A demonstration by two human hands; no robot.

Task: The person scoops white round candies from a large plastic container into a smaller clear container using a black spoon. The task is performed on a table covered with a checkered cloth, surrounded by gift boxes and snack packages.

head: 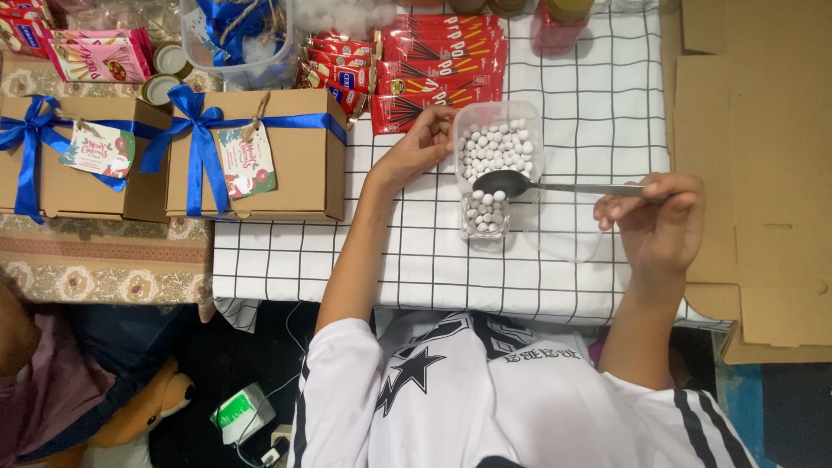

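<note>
My left hand (418, 146) grips the left side of a clear plastic tub (498, 113) filled with small white round candies. My right hand (660, 218) holds the handle of a metal spoon (518, 184), whose bowl hovers at the tub's near edge. Right under the spoon bowl stands a small clear jar (485, 218) partly filled with the same candies. Both containers sit on a white cloth with a black grid (416, 260).
A clear lid or empty tub (565, 232) lies right of the jar. Red snack boxes (433, 65) are stacked behind. Two brown gift boxes with blue ribbons (251, 156) stand at left. Flat cardboard (754, 173) lies at right. A plush toy (143, 412) is at lower left.
</note>
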